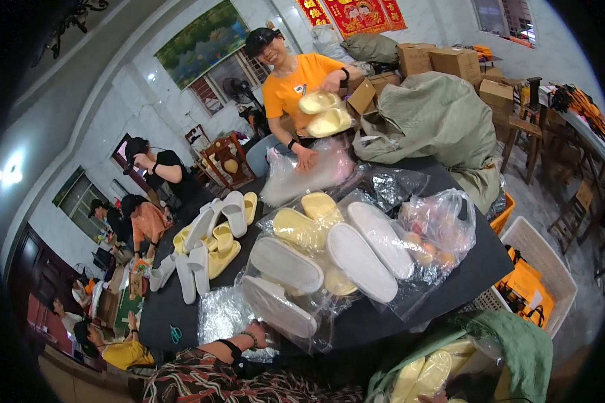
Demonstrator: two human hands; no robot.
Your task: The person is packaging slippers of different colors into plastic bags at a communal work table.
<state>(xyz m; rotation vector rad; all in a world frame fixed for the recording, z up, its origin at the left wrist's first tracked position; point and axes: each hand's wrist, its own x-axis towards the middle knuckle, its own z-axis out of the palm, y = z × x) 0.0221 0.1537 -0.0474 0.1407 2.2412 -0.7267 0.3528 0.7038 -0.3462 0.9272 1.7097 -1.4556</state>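
Note:
My left hand [254,334] is at the near edge of the black table, beside clear plastic bags [228,316] and the toe of a bagged grey slipper [279,305]; its fingers are too small and partly hidden to read. Only a sliver of my right hand [434,397] shows at the bottom edge, by yellow slippers [420,377] in clear wrap inside a green sack [517,336]. More bagged grey slippers [361,263] and yellow slippers [296,228] lie mid-table. Loose grey and yellow slippers [223,262] are grouped at the left.
Across the table a co-worker in orange [292,84] holds yellow slippers [328,121] above a clear bag. A bag of fruit [437,235] sits right. Teal scissors [175,334] lie left. A white crate [551,282] and large sack [430,121] stand right of the table. Other people work left.

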